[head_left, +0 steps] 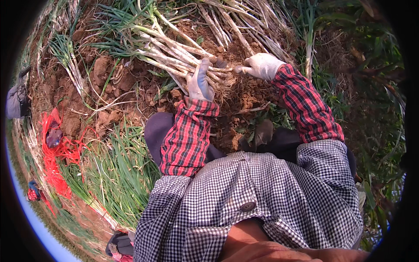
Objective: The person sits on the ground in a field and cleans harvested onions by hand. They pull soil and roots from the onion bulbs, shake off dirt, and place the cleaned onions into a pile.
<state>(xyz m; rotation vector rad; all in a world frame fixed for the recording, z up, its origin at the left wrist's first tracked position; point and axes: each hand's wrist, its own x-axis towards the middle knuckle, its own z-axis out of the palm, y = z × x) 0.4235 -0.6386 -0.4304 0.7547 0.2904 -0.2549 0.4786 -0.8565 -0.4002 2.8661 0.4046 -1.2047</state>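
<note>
My left hand point(200, 81), in a pale work glove, grips a bunch of green onions point(170, 54) by the white stalks near the root end. Their green leaves fan out to the upper left. My right hand point(263, 66), gloved too, has thumb and fingers closed at the root end of a stalk just right of the bunch. Dry, stringy roots point(226, 90) hang between the hands over loose brown soil point(252, 98). The fingertips of my left hand are partly hidden behind the stalks.
More pulled green onions point(242, 19) lie beyond my hands, and a smaller clump point(70, 64) lies left. Red plastic twine point(57, 157) sits near a green onion pile point(114, 167). Leafy plants point(376, 131) border the right. Other people point(121, 245) are at the left and lower left.
</note>
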